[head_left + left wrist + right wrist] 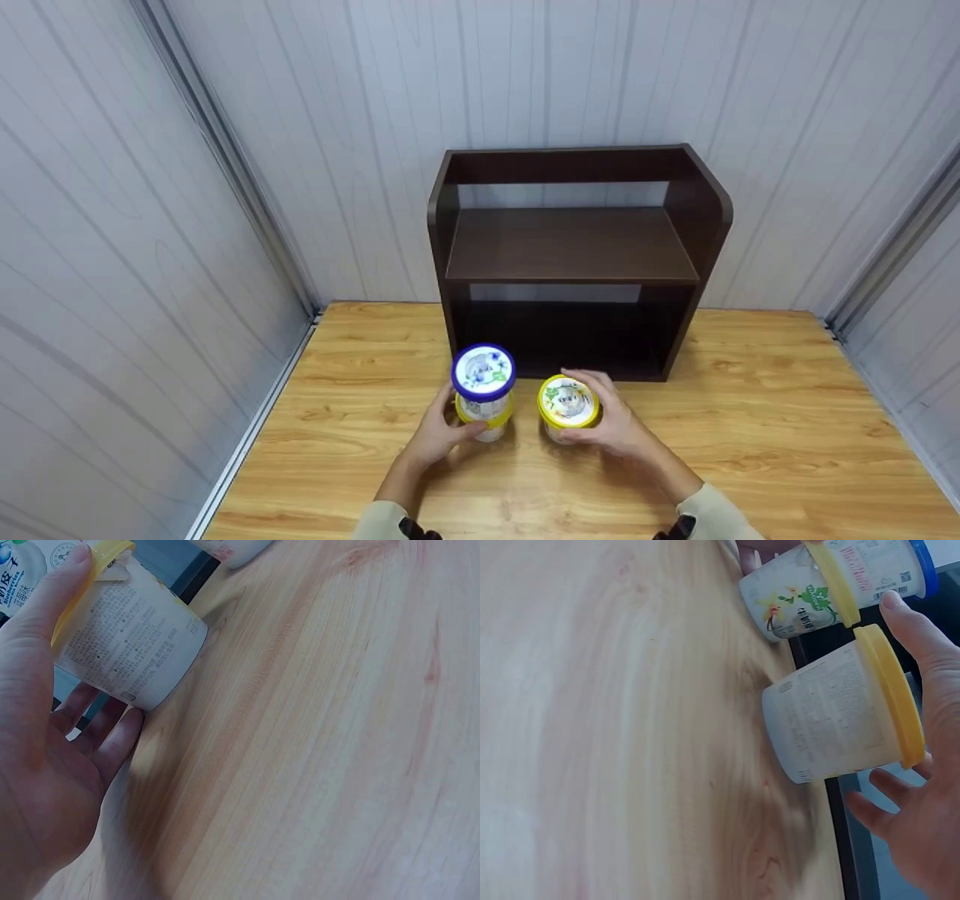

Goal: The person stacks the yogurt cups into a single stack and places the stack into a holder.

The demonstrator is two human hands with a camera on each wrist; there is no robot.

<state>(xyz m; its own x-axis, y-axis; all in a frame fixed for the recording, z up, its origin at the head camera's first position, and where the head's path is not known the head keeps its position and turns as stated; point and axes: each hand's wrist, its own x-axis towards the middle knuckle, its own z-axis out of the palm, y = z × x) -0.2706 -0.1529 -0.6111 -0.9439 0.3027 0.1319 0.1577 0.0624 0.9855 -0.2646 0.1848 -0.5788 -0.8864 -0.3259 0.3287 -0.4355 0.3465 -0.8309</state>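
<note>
Two tubs stand stacked on the left: a tub with a blue-rimmed lid (483, 372) on top of a white tub with a yellow rim (135, 637). My left hand (439, 431) grips the lower tub, its thumb lying on the yellow rim and its fingers round the far side. To the right is a separate tub with a yellow-rimmed lid (568, 402). Around its lid my right hand (615, 420) is spread, fingers on the far side and thumb on the near side. In the right wrist view, a gap shows between that thumb (907, 619) and the lid.
A dark brown two-tier shelf (574, 244) stands just behind the tubs, against the pale panelled wall (570, 75). Its lower front edge is close to them. The wood-grain table (360, 390) reaches to side walls at left and right.
</note>
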